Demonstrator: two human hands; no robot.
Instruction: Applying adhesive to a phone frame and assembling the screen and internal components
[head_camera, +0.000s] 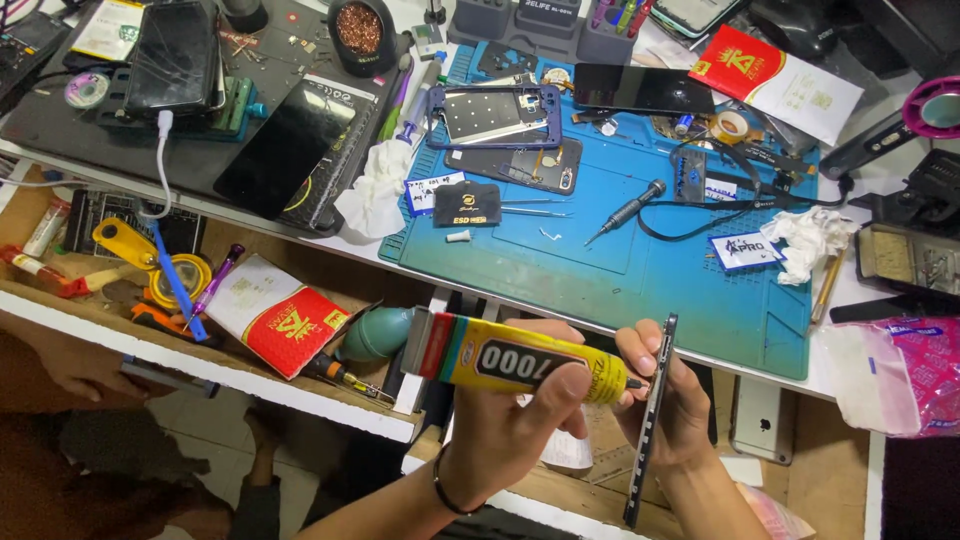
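Here, left hand (500, 420) grips a yellow glue tube (510, 360), fingers clenched round it, nozzle touching the edge of a thin phone frame (652, 420). Right hand (670, 400) grasps that frame, upright, below the blue mat (620, 260) on the desk (850, 290).

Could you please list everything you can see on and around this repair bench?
Glue tube: one, yellow, in the left hand, nozzle at the frame edge.
Phone frame: one, dark, edge-on in the right hand.
Work mat: one, blue, on the bench.
Open phone housing: one, purple-rimmed, at the mat's top.
Screwdriver: one, black, mid-mat.
Tissue: one, white, at the mat's left edge.
Packet: one, red and white, in the drawer.
Left hand: one, gripping the tube.
Right hand: one, holding the frame.
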